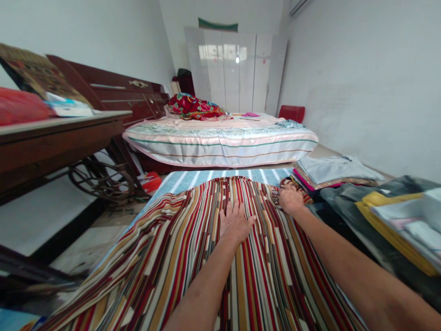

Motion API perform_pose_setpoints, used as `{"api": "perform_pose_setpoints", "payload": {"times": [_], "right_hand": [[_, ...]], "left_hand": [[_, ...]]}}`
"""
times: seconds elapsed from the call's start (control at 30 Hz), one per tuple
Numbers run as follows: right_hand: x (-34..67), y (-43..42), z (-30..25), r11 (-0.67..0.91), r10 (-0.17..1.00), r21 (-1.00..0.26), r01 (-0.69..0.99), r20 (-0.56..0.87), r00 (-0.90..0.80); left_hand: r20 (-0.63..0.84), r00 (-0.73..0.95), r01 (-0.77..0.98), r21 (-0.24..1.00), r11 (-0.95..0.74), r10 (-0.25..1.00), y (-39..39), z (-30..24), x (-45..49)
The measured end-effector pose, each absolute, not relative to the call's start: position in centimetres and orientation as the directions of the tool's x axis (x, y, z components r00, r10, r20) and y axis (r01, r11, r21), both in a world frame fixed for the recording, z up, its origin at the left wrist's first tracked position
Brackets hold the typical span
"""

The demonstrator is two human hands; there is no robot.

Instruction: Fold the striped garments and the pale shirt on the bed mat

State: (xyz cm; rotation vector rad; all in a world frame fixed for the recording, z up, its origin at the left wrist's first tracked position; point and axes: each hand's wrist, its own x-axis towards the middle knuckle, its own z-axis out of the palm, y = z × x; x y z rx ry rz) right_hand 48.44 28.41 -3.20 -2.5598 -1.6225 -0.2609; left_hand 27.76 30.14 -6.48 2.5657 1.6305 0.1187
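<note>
A striped garment (193, 239) in red, tan, cream and dark brown lies spread out before me, its gathered top edge pointing away. My left hand (236, 221) rests flat on its upper middle, fingers spread and holding nothing. At the upper right of the garment, my right hand (291, 198) has its fingers curled over a bunched part of the same cloth, which looks like a sleeve. The fingertips are partly hidden. Under the garment lies a light blue sheet with white stripes (179, 180).
Folded clothes (339, 170) and a pile of dark and yellow garments (386, 207) lie close on the right. To the left stands a sewing machine table (65, 133) with an iron wheel below. Beyond is a bed (220, 147) with a red floral quilt (193, 105).
</note>
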Motion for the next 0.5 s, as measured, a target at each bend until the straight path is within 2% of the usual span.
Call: {"api": "perform_pose_setpoints", "payload": {"times": [0.23,0.4,0.5], "right_hand": [[49.7,29.4,-3.6,-0.499,0.852,0.045,0.866,0.212,0.479],[48.1,31.8,-2.5,-0.361,0.907,0.076,0.929,0.262,0.331],[48.2,32.9,-3.0,-0.315,0.934,0.083,0.945,0.207,0.293]], "left_hand": [[-0.010,0.421,0.899,0.143,-0.415,0.907,30.0,-6.2,27.7],[0.006,0.420,0.898,0.144,-0.416,0.907,29.9,-6.2,27.7],[-0.003,0.412,0.902,0.139,-0.408,0.911,30.0,-6.2,27.7]]}}
